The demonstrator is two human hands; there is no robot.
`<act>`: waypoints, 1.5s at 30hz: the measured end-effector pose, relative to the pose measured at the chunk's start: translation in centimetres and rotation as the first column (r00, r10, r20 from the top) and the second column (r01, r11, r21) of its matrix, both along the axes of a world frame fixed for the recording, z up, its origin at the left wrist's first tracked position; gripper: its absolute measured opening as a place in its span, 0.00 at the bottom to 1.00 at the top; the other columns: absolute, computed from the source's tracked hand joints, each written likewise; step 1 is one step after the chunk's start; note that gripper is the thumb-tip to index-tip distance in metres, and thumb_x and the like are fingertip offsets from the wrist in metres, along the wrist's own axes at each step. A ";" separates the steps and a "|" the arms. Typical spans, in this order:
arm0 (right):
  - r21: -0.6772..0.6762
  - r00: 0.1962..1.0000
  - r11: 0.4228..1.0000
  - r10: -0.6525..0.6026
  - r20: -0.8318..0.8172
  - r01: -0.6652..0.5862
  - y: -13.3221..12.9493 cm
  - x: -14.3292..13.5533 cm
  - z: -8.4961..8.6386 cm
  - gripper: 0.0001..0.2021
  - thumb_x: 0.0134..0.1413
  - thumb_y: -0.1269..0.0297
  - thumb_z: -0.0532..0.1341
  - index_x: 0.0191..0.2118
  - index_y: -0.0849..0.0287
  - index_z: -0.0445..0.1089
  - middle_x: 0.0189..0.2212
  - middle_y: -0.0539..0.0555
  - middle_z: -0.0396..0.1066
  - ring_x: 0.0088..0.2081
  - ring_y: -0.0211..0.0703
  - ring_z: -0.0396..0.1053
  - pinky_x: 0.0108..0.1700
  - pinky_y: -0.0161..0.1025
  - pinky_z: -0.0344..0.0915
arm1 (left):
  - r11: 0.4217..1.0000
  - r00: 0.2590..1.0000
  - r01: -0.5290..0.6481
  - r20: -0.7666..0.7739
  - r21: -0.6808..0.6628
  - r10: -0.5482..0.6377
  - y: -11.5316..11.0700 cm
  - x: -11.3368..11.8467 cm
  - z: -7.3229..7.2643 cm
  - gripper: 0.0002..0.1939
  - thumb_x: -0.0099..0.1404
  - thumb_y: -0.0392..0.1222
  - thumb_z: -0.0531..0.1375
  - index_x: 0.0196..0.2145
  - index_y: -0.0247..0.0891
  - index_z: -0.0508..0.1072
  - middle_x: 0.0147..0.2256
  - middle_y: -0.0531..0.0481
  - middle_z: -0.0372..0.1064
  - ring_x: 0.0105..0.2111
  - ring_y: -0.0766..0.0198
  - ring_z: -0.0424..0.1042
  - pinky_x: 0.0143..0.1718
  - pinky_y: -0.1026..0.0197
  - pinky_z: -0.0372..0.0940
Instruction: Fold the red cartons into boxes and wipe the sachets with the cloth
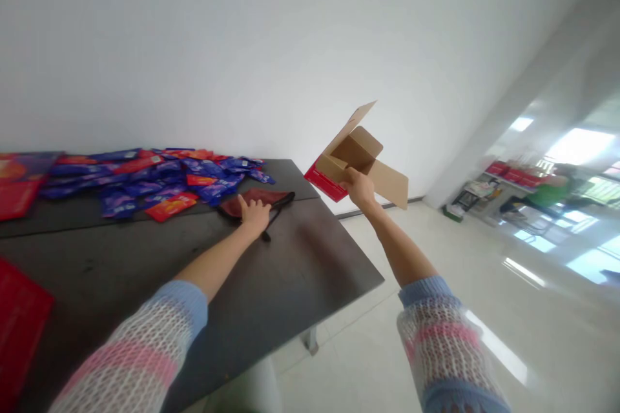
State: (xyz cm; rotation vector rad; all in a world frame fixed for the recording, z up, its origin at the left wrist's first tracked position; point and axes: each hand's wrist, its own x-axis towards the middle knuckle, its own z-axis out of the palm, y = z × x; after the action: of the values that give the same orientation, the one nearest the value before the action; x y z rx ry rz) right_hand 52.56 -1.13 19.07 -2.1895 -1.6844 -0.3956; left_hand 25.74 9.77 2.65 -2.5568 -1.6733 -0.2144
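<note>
My right hand [359, 187] grips a wall of an open cardboard box [356, 150], brown inside and red outside, held in the air past the table's right end with its flaps spread. My left hand [254, 214] lies on a dark reddish-brown cloth item [264, 196] with a black edge and strap, its fingers apart on top of it. Left of that hand, a heap of blue and orange-red packets [145, 181] covers the back of the dark table [271, 290].
A red box [22, 184] stands at the far left, and another red item [19, 322] lies nearer. The pale wall rises behind the table. Far right, a person in green [549, 192] is near shelving with red boxes [516, 175]; a dark crate [454, 211] is on the floor.
</note>
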 end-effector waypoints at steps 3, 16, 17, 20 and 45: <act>-0.065 0.996 0.994 0.088 -0.005 -0.088 3.5 0.3 -0.3 0.21 0.57 0.64 0.61 0.56 0.56 0.69 0.45 0.57 0.78 0.45 0.52 0.74 0.43 0.39 0.66 | 0.992 0.989 -0.130 -0.074 0.003 0.129 -1.0 -2.0 1.2 0.20 0.68 0.35 0.49 0.49 0.34 0.79 0.44 0.31 0.76 0.53 0.38 0.70 0.60 0.25 0.19; -0.278 0.963 0.925 0.268 -0.011 -0.261 10.5 -2.6 -4.8 0.21 0.55 0.65 0.64 0.56 0.55 0.70 0.47 0.56 0.77 0.45 0.47 0.73 0.46 0.37 0.65 | 0.949 0.945 -0.310 -0.123 -0.050 0.302 -2.6 -5.0 1.4 0.20 0.64 0.38 0.52 0.45 0.27 0.80 0.39 0.24 0.77 0.47 0.31 0.73 0.54 0.23 0.44; -0.295 0.954 0.910 0.301 -0.009 -0.290 10.9 -2.6 -5.0 0.21 0.55 0.66 0.63 0.55 0.56 0.71 0.46 0.56 0.77 0.44 0.47 0.73 0.47 0.37 0.65 | 0.949 0.946 -0.310 -0.115 -0.052 0.303 -2.9 -5.0 1.4 0.20 0.65 0.37 0.52 0.45 0.24 0.79 0.41 0.22 0.76 0.48 0.31 0.72 0.52 0.27 0.50; -0.336 0.920 0.879 0.384 0.077 -0.339 12.3 -2.6 -5.7 0.18 0.55 0.70 0.62 0.53 0.58 0.72 0.45 0.57 0.77 0.47 0.46 0.72 0.58 0.43 0.59 | 0.963 0.962 -0.266 -0.072 -0.031 0.264 -3.6 -5.5 1.2 0.19 0.65 0.33 0.51 0.46 0.19 0.76 0.43 0.19 0.73 0.48 0.35 0.70 0.47 0.41 0.57; -0.215 0.998 0.977 -0.018 -0.064 0.004 25.3 -4.2 -6.4 0.15 0.63 0.63 0.59 0.50 0.58 0.77 0.47 0.67 0.75 0.48 0.60 0.72 0.47 0.53 0.68 | 0.965 0.957 -0.250 0.176 0.085 0.232 -2.3 -6.5 -0.9 0.15 0.67 0.35 0.50 0.47 0.28 0.70 0.46 0.30 0.67 0.48 0.44 0.62 0.45 0.48 0.58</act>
State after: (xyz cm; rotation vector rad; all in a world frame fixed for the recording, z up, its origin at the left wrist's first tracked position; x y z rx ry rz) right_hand 48.38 24.13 12.72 -2.3358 -1.7519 -0.1474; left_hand 19.20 7.46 1.79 -2.2869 -1.9547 -0.4953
